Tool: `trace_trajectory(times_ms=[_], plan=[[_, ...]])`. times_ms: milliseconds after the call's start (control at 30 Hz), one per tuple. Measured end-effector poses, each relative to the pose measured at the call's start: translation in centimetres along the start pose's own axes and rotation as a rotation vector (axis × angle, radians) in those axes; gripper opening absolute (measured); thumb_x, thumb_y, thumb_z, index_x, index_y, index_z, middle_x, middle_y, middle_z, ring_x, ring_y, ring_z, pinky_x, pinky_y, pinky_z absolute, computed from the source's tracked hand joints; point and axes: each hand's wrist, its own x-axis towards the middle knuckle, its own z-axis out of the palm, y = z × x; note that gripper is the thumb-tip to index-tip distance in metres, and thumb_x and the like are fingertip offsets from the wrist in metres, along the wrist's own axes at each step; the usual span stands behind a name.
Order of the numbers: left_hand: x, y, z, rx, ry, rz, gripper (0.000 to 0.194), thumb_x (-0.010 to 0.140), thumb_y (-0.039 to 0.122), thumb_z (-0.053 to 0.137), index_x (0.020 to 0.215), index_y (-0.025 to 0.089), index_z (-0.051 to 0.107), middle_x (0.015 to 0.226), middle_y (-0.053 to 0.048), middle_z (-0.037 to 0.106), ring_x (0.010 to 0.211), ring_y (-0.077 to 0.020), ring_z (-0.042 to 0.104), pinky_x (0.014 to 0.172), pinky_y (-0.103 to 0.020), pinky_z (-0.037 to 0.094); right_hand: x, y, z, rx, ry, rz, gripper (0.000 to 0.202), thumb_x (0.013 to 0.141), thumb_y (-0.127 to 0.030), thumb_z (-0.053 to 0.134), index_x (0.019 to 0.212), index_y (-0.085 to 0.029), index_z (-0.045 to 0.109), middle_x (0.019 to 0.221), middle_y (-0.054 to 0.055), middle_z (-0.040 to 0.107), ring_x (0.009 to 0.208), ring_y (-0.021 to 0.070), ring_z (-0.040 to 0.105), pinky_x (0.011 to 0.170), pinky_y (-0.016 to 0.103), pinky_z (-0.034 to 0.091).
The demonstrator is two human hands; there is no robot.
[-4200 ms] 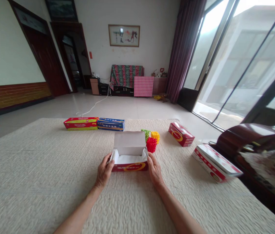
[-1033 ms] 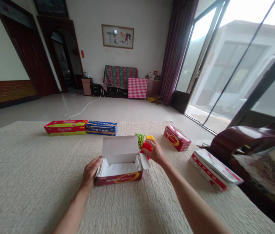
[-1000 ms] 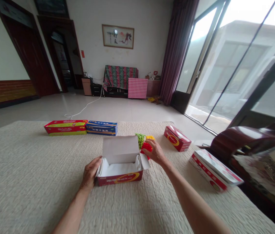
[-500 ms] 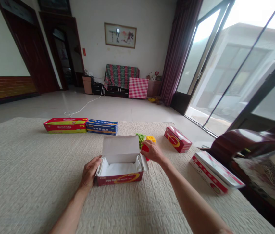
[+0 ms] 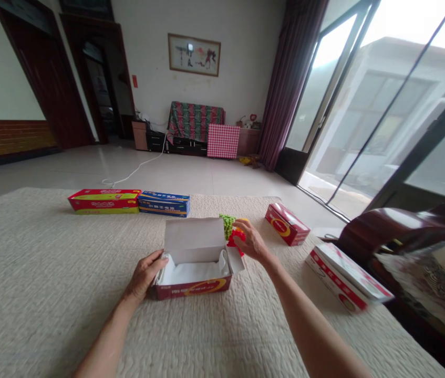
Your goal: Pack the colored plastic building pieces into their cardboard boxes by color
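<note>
An open red cardboard box [image 5: 193, 290] with a white lining [image 5: 194, 271] stands in front of me, its lid raised at the back. My left hand [image 5: 145, 273] grips its left end, the fingers at the upper edge. Past the right end of the box, my right hand [image 5: 249, 240] reaches down with bent fingers over a bumpy red piece [image 5: 237, 239] and a yellow piece [image 5: 242, 222]. The hand covers most of the yellow one; which of them the fingertips pinch is hidden. Beside them lies a bumpy green piece [image 5: 227, 224].
A red and yellow-green box [image 5: 104, 202] and a blue box [image 5: 164, 203] stand side by side at the back left. To the right are a small red box [image 5: 287, 224] and a white and red box [image 5: 349, 278]. A quilted cover [image 5: 68, 273] lies under everything.
My right hand has shifted slightly right and up, showing more of the red piece and covering more of the yellow one. My left hand keeps to the left end of the box.
</note>
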Motion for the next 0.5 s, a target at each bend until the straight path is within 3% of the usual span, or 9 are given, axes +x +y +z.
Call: trace_trajectory(times_ms=[100,167,333,500], plan=[[0.3,-0.2,-0.5,0.003,0.029,0.008,0.051,0.064,0.049,0.072,0.102,0.015,0.068,0.066,-0.001,0.066,0.053,-0.0154,0.056,0.049,-0.022,0.039,-1.5,-1.3,-0.7,0.116,0.187,0.04,0.032,0.08,-0.015,0.049,0.107,-0.021,0.064,0.114,0.008,0.065,0.107,0.0217,0.061,0.096,0.039,0.046],[0.5,-0.2,-0.8,-0.007,0.056,0.01,0.051,0.063,0.049,0.073,0.1,0.014,0.068,0.065,-0.001,0.065,0.052,-0.0149,0.055,0.048,-0.022,0.038,-3.1,-2.5,-0.4,0.192,0.232,0.077,0.025,0.085,-0.022,0.049,0.105,-0.022,0.064,0.109,0.007,0.066,0.104,0.0214,0.062,0.094,0.038,0.048],[0.7,-0.1,-0.9,-0.028,0.105,0.035,0.052,0.062,0.048,0.073,0.101,0.013,0.068,0.065,-0.001,0.065,0.054,-0.0146,0.054,0.05,-0.022,0.037,-6.9,-5.4,3.0,0.291,0.156,0.052,0.026,0.091,-0.032,0.049,0.11,-0.022,0.063,0.114,0.009,0.065,0.108,0.0231,0.06,0.094,0.038,0.048],[0.7,-0.4,-0.8,-0.006,0.128,0.047,0.052,0.063,0.051,0.071,0.099,0.014,0.069,0.064,0.0,0.064,0.054,-0.0151,0.054,0.049,-0.022,0.037,-8.6,-6.3,5.3,0.477,0.126,0.121,0.038,0.094,-0.037,0.042,0.127,-0.023,0.055,0.125,0.01,0.062,0.112,0.0238,0.06,0.089,0.036,0.052]])
